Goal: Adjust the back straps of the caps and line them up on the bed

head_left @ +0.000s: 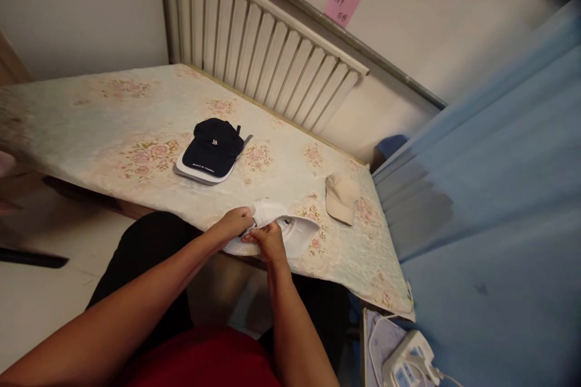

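Currently your left hand [239, 221] and right hand [271, 243] both grip the white cap [305, 234]; loosen them and it could slide off the bench [290, 163].

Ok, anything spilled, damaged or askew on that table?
Nothing looks spilled or damaged. Slightly untidy: the dark cap doesn't fully cover the white brim beneath it, and a grey strap-like end sticks out beside it.

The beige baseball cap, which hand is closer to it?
Right. The right hand is left of the beige baseball cap, with the brim of the white baseball cap between them; the left hand is farther left.
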`<state>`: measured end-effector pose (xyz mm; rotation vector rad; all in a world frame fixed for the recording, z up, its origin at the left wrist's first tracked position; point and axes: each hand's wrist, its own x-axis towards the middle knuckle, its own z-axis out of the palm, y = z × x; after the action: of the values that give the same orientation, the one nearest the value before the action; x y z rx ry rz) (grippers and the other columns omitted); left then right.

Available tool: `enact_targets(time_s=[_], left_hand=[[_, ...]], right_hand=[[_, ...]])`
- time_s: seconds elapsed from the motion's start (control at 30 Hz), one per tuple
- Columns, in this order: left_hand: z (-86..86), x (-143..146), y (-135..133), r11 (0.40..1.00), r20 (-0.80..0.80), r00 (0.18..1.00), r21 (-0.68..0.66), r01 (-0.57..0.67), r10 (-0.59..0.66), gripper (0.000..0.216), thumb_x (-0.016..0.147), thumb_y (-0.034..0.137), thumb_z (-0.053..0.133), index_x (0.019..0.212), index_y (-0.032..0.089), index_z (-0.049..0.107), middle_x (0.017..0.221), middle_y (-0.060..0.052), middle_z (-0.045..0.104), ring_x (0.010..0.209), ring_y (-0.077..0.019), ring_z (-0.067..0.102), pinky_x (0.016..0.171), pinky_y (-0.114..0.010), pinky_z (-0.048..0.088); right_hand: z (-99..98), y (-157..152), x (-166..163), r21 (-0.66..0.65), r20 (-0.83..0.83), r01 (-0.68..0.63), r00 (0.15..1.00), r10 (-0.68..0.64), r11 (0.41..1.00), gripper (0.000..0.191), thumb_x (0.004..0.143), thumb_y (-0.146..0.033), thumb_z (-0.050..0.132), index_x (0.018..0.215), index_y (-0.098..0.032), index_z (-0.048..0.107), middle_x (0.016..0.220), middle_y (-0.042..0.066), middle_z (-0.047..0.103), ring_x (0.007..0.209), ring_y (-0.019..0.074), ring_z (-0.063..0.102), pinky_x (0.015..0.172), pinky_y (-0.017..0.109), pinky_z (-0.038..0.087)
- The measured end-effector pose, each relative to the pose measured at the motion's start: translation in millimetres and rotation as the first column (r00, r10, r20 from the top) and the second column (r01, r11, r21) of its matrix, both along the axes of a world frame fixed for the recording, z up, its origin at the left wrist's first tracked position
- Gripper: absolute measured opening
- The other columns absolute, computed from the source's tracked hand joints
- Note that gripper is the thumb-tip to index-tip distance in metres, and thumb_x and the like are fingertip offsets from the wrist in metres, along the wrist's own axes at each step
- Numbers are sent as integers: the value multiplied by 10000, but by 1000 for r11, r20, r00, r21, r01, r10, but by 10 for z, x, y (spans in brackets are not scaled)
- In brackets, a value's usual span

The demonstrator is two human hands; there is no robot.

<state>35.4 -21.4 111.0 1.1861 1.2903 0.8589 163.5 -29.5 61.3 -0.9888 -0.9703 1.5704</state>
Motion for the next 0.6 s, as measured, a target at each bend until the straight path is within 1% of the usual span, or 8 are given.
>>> enact_targets(time_s=[0.2, 0.33, 0.47, 0.53, 0.6], left_hand=[[-82, -2, 5, 1000, 26, 1000, -6, 5, -5, 128, 587, 255, 526, 555, 201, 415, 445, 65, 459, 444, -92, 408, 470, -211, 275], [-104, -37, -21, 1000, 59, 998, 16, 0, -1, 174, 607, 314, 583, 602, 193, 458, 464, 71, 474, 451, -90, 424, 483, -212, 302], [-131, -74, -35, 999, 164, 986, 15, 31, -33, 161, 605, 280, 593, 668, 192, 473, 510, 62, 531, 487, -104, 500, 520, -219, 358], [-153, -83, -21, 999, 181, 982, 4, 46, -46, 165, 598, 268, 595, 674, 195, 468, 513, 59, 541, 490, -108, 515, 524, -221, 365], [-180, -83, 5, 999, 159, 987, 6, 37, -38, 169, 609, 280, 596, 673, 200, 461, 494, 67, 519, 470, -108, 495, 507, -221, 351]], right_hand=[[-22, -6, 12, 11, 62, 3, 998, -4, 1000, 329, 606, -231, 701, 898, -182, 557, 535, -78, 627, 419, 134, 587, 507, 257, 499], [-8, -5, 18, 23, 68, 11, 998, -13, 1000, 336, 603, -239, 701, 896, -187, 545, 542, -81, 632, 406, 128, 575, 505, 253, 490], [20, -1, 21, 37, 61, 10, 998, -12, 999, 328, 596, -224, 704, 884, -186, 552, 554, -81, 638, 402, 119, 565, 494, 243, 480], [37, -2, 15, 35, 71, 3, 997, -6, 999, 313, 596, -217, 705, 870, -186, 557, 545, -80, 634, 405, 121, 567, 493, 244, 480], [52, -4, 4, 32, 81, -4, 997, 1, 999, 295, 601, -211, 700, 861, -185, 563, 529, -80, 626, 408, 125, 570, 501, 247, 484]])
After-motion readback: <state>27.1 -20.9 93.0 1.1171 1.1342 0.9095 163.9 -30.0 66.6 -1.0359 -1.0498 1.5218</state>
